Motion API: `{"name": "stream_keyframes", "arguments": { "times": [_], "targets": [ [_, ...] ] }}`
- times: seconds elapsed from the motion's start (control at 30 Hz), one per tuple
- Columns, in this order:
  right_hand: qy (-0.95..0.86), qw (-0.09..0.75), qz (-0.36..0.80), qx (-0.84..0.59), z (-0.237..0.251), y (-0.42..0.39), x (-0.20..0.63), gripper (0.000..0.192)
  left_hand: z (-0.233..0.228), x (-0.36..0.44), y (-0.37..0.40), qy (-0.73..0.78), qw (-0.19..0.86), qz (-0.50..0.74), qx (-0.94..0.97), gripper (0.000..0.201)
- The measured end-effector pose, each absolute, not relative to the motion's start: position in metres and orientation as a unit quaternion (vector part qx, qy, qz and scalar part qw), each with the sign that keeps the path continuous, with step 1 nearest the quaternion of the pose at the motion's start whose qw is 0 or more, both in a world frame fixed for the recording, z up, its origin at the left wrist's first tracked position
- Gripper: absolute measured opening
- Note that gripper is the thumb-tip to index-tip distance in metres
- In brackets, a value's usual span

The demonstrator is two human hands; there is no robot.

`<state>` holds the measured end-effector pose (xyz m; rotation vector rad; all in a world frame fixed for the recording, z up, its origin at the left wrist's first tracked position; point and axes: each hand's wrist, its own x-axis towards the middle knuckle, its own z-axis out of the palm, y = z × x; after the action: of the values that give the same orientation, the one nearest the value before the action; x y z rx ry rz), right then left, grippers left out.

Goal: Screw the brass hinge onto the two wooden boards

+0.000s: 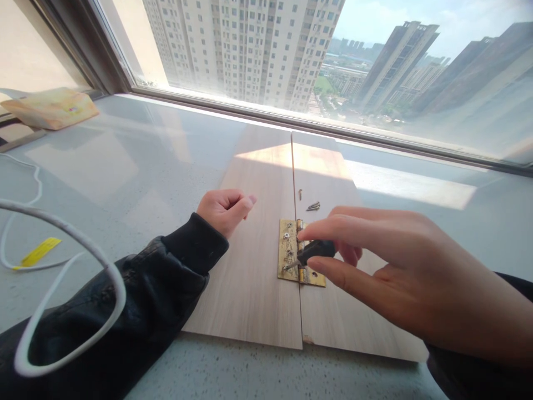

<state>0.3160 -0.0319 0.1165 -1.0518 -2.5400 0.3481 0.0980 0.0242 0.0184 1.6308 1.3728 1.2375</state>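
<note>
Two light wooden boards point(254, 278) lie side by side on a grey sill, joined by a brass hinge point(288, 250) across their seam. My right hand point(391, 266) pinches a small dark-handled screwdriver point(314, 251), its tip set on a screw in the hinge's left leaf. My left hand point(225, 210), in a black sleeve, rests as a loose fist on the left board, holding nothing. Loose screws point(313, 206) lie on the right board just beyond the hinge.
A white cable point(62, 289) with a yellow tag point(39, 251) loops at the left. A yellowish packet point(52, 108) lies at the far left by the window frame point(291, 119). High-rise buildings show through the glass.
</note>
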Motion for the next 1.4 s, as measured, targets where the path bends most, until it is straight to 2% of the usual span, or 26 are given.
{"name": "stream_keyframes", "arguments": {
  "times": [0.27, 0.57, 0.8, 0.87, 0.97, 1.2, 1.4],
  "targets": [
    [-0.912, 0.141, 0.096, -0.374, 0.12, -0.027, 0.33, 0.03, 0.02, 0.098, 0.024, 0.532, 0.331, 0.467, 0.624, 0.035],
    [-0.914, 0.161, 0.109, -0.357, 0.118, -0.025, 0.328, 0.013, 0.017, 0.102, 0.022, 0.535, 0.314, 0.496, 0.608, 0.035],
    [-0.911, 0.183, 0.042, -0.368, 0.113, -0.029, 0.315, 0.034, 0.017, 0.104, 0.022, 0.525, 0.309, 0.502, 0.614, 0.036],
    [-0.91, 0.181, 0.049, -0.371, 0.113, -0.029, 0.311, 0.03, 0.017, 0.103, 0.022, 0.528, 0.311, 0.501, 0.612, 0.036],
    [-0.904, 0.187, 0.08, -0.376, 0.112, -0.028, 0.311, 0.012, 0.019, 0.102, 0.022, 0.532, 0.319, 0.487, 0.615, 0.035],
    [-0.903, 0.168, 0.187, -0.349, 0.116, -0.025, 0.33, 0.025, 0.023, 0.099, 0.022, 0.525, 0.334, 0.467, 0.628, 0.035],
    [-0.9, 0.18, 0.171, -0.358, 0.115, -0.02, 0.33, 0.017, 0.023, 0.1, 0.022, 0.525, 0.337, 0.467, 0.627, 0.035]
  ]
}}
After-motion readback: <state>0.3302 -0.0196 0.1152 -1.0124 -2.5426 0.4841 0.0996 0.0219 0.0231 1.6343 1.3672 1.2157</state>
